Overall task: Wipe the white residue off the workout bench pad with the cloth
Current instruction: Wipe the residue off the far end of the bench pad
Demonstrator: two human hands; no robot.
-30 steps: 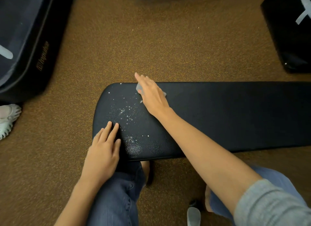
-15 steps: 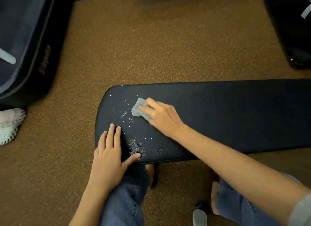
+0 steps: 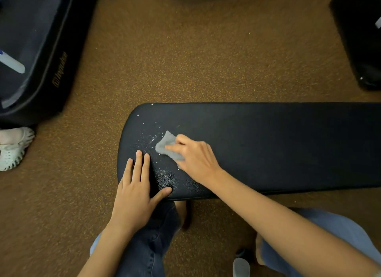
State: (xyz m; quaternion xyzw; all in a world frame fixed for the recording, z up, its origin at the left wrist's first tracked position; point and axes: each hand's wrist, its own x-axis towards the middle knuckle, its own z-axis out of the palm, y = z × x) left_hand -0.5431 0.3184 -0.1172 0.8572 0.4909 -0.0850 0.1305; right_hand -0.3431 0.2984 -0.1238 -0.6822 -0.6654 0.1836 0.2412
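Observation:
A long black workout bench pad (image 3: 278, 144) lies across the view over brown carpet. White residue (image 3: 151, 138) speckles its rounded left end, with another patch near the front edge. My right hand (image 3: 195, 159) presses a small grey cloth (image 3: 167, 145) flat on the pad, just right of the specks. My left hand (image 3: 136, 186) rests flat on the pad's front left corner, fingers apart, thumb spread toward the front edge, holding nothing.
A large dark padded block (image 3: 37, 50) sits on the carpet at the far left, and a white shoe (image 3: 12, 149) lies beside it. Another black box (image 3: 362, 35) stands at the top right. My jeans-clad knees (image 3: 148, 245) are below the bench.
My right hand has slid the cloth from the pad's far edge toward me into the speckled area. My left thumb has spread out along the pad's front edge.

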